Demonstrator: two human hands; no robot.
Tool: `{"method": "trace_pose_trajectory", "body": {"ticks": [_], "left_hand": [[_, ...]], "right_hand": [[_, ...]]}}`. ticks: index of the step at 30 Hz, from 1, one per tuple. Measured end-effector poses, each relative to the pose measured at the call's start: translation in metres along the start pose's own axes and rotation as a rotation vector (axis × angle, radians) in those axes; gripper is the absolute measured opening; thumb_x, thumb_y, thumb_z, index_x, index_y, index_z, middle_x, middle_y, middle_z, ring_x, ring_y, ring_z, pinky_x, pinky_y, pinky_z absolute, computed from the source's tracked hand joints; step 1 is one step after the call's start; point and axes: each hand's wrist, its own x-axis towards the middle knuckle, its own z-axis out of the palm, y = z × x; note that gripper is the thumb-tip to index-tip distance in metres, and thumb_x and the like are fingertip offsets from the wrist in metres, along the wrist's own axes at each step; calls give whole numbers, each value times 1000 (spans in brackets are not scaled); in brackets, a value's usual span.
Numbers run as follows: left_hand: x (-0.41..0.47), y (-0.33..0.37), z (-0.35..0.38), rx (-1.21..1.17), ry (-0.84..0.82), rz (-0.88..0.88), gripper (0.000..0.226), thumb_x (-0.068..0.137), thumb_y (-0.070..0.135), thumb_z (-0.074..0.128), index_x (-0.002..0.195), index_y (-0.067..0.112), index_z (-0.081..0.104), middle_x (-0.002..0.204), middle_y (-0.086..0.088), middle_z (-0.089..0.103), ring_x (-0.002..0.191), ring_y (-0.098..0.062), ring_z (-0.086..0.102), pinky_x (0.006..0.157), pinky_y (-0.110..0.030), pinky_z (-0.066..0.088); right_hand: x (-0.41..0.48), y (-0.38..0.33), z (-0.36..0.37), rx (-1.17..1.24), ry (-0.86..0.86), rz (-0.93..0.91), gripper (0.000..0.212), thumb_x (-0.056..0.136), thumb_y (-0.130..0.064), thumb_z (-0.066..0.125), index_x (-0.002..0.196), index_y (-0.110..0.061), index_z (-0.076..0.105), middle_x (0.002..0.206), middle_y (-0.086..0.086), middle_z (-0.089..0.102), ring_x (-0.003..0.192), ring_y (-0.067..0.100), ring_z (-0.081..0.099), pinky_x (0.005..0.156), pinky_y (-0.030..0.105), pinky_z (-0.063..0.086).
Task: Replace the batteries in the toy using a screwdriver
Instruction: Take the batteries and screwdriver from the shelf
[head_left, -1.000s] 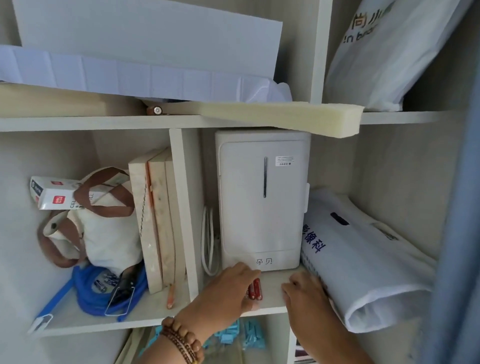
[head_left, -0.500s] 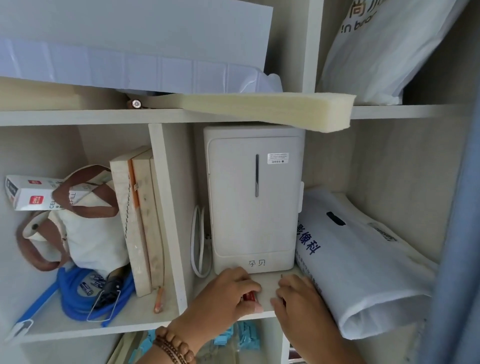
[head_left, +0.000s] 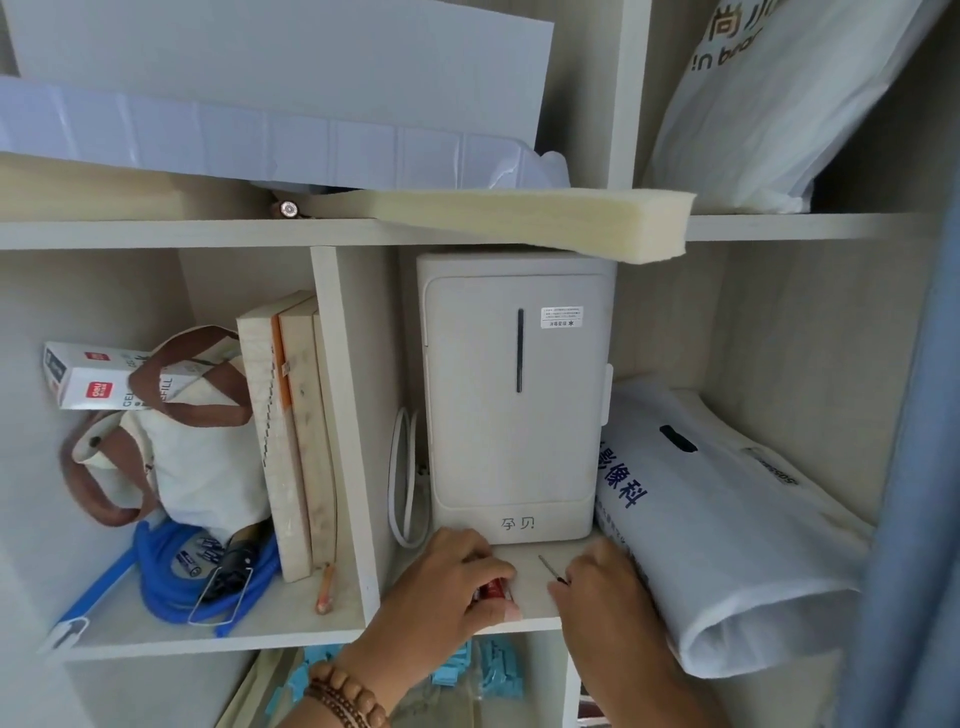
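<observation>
the step in hand looks like gathering the tools off the shelf. the screwdriver is thin and sits low on the board, so it is best pinched near its handle end and lifted clear without snagging the white bag just beside it. the batteries want one firm grip so none rolls off the front edge. the left hand has its fingers curled tight around the red batteries, in front of the white appliance. the right hand has its fingertips closed narrowly on the screwdriver's near end, the shaft pointing toward the appliance. the toy itself is not in view
</observation>
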Motion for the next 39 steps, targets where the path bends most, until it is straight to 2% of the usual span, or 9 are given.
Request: {"method": "trace_pose_trajectory", "body": {"ticks": [2, 6, 9, 13, 19, 23, 26, 32, 39], "left_hand": [[0, 1, -1, 2, -2, -2, 43, 86, 63, 54, 123, 42, 55, 115, 23, 42, 114, 2, 35, 97, -20, 39], [-3, 1, -3, 61, -1, 4, 46, 86, 69, 45, 120, 39, 56, 112, 15, 43, 106, -2, 44, 91, -18, 43], [-4, -1, 3, 241, 80, 96, 62, 87, 76, 24, 109, 32, 61, 101, 7, 50, 89, -8, 53, 74, -23, 55], [-8, -5, 12, 353, 177, 155, 47, 91, 67, 39, 98, 27, 63, 90, 5, 52, 77, -8, 53, 56, -22, 56], [-8, -2, 9, 420, 197, 157, 45, 91, 65, 43, 96, 25, 62, 90, 2, 55, 77, -11, 55, 53, -25, 55], [-6, -2, 7, 433, 184, 134, 49, 92, 66, 37, 98, 24, 62, 92, 1, 56, 77, -11, 56, 55, -24, 56], [-6, 0, 4, 376, 178, 115, 49, 91, 66, 38, 97, 25, 64, 90, 3, 55, 74, -9, 56, 56, -23, 57], [-15, 14, -17, 172, 204, 45, 54, 91, 71, 29, 107, 29, 59, 100, 11, 49, 84, -3, 52, 71, -20, 54], [-51, 20, -63, 91, 303, -8, 50, 90, 71, 38, 106, 29, 62, 98, 12, 48, 84, -5, 54, 73, -26, 53]], "right_hand": [[2, 0, -1, -90, -76, 0, 31, 104, -16, 38, 109, -13, 68, 100, 10, 62, 108, 34, 46, 95, 47, 40], [3, -3, -2, -57, 5, 22, 18, 95, -19, 63, 86, -11, 76, 76, 8, 59, 90, 32, 53, 80, 47, 50], [1, -2, 9, -156, 27, -75, 31, 104, -14, 40, 102, -13, 71, 86, 9, 56, 99, 33, 46, 89, 49, 41], [2, 1, 10, -197, 34, -101, 33, 103, -8, 35, 104, -12, 68, 79, 11, 41, 100, 33, 44, 91, 49, 38], [3, 0, 13, 4, 122, 12, 34, 98, -13, 37, 91, -15, 71, 87, 7, 60, 97, 29, 51, 88, 43, 46], [-4, -5, -4, 201, 250, 104, 24, 70, -16, 85, 60, -17, 64, 62, 0, 59, 66, 21, 60, 59, 36, 58], [-10, -10, -14, 284, 316, 105, 36, 50, -9, 95, 56, -19, 61, 60, -2, 57, 52, 17, 59, 46, 28, 54], [-10, -10, -15, 602, 326, 175, 20, 96, -28, 63, 81, -15, 62, 78, -6, 54, 69, 13, 53, 65, 25, 44], [-12, -40, -33, 889, 358, 42, 12, 85, -19, 78, 80, -25, 68, 67, -17, 67, 64, 4, 66, 59, 24, 57]]}}
